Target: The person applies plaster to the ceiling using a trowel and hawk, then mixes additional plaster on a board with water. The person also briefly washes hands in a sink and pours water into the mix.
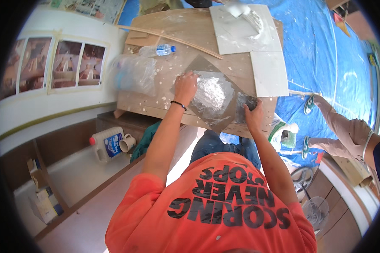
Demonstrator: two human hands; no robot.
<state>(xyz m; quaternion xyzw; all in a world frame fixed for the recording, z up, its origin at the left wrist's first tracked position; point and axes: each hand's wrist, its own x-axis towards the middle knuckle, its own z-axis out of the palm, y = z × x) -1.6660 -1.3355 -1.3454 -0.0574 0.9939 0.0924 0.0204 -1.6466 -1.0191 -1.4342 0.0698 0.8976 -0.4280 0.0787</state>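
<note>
A square brown board (202,64) lies cornerwise on the worktable, with a heap of white powder (212,93) spread over its middle. My left hand (185,87) is on the board's left corner, fingers bent and closed at its edge; the fingertips are partly hidden. To the right of the powder, my right hand (253,113) grips a small dark grey flat plate (241,101) smeared with white. My right thumb presses on the plate, which overlaps the board's right side.
On the table (190,25) are a plastic bottle (164,50), a clear plastic bag (137,76), a thin wood strip (173,39) and white panels (268,74). Blue sheeting (321,55) covers the floor. Another person's legs (335,114) are at the right. A jug (107,145) stands lower left.
</note>
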